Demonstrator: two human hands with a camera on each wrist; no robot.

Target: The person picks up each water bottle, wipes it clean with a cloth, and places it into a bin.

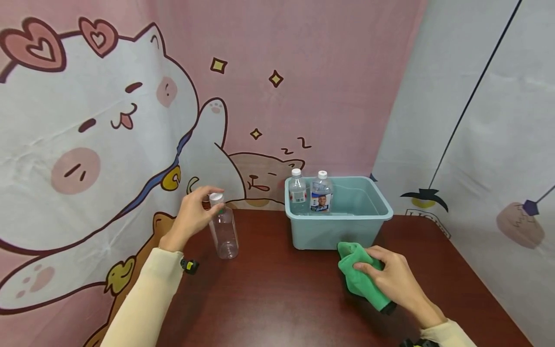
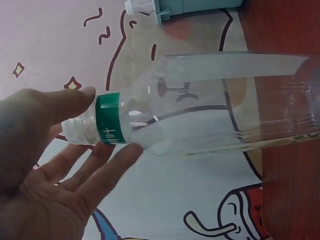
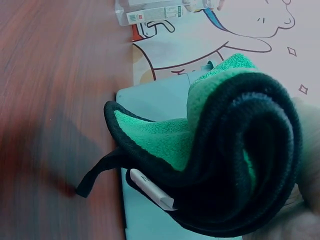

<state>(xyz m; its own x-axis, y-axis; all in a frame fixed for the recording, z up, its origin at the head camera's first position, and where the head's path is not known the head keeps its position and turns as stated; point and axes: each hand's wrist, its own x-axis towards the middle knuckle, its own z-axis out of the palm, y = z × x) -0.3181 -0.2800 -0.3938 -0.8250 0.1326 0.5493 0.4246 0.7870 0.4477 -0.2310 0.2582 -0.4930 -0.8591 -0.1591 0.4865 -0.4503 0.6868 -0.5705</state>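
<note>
At the left, my left hand [image 1: 191, 219] grips a clear plastic bottle [image 1: 226, 233] near its white cap, thumb on one side and fingers on the other. The left wrist view shows a green band [image 2: 109, 117] round the bottle's neck. In the head view the bottle leans slightly, its base at the tabletop. My right hand [image 1: 399, 277] pinches a folded green towel [image 1: 360, 272] in front of the basin. Close up in the right wrist view, the towel has black edging, a loop and a white tag [image 3: 151, 189].
A pale blue basin [image 1: 334, 233] stands at the back right of the brown table [image 1: 277, 299]. Two capped bottles stand inside it on the left: one bottle [image 1: 297, 193] with a small label, the other [image 1: 322, 193] with a picture label. A cartoon-printed cloth backdrop [image 1: 338, 86] rises behind the table.
</note>
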